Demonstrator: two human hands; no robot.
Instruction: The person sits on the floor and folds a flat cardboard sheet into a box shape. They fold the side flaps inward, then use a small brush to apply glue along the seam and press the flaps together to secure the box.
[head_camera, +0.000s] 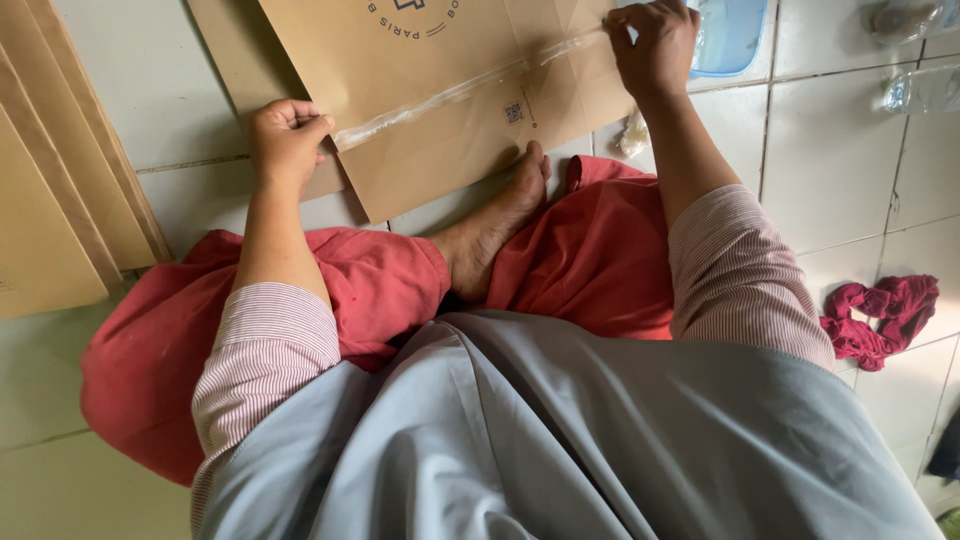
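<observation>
A flat cardboard sheet (450, 100) lies on the tiled floor (850, 170) in front of the seated person, with a strip of tape (450, 95) running across it. The left hand (288, 135) sits at the tape's left end, the right hand (655, 45) at its right end. A bare foot (495, 225) rests on the sheet's near edge. More cardboard (60, 180) is stacked to the left. A crumpled cloth (880, 315) lies on the floor to the right, and what may be a plastic container (730, 35) sits behind the right hand.

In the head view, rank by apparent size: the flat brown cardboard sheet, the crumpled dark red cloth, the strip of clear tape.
1. Flat brown cardboard sheet
2. Crumpled dark red cloth
3. Strip of clear tape, long but thin; unsure against the cloth.
</observation>
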